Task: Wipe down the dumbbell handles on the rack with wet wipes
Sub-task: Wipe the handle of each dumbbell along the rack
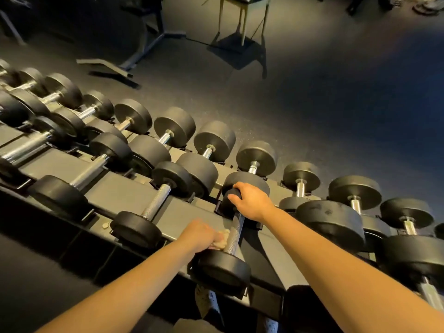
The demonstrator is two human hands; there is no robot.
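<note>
Left grip point(199, 234) clamps wipe point(222, 237) against handle point(235, 230); right grip point(251, 200) clamped on far head point(227, 205). Risk: dumbbell rolls and traps fingers.

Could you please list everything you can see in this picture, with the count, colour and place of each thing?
wiped dumbbell: one, black heads and knurled metal handle, front row of the rack, centre
other dumbbells: more than a dozen, some cut off by the frame, black heads and metal handles, in rows along the rack
rack: one, dark grey, running diagonally from left to right
wet wipe: one, pale, against the wiped dumbbell's handle
bench frame: one, grey metal, on the floor, upper left
stool: one, pale legs and dark seat, top centre
floor: dark, behind the rack
left hand: holds the wet wipe
right hand: grips the wiped dumbbell's far head
</note>
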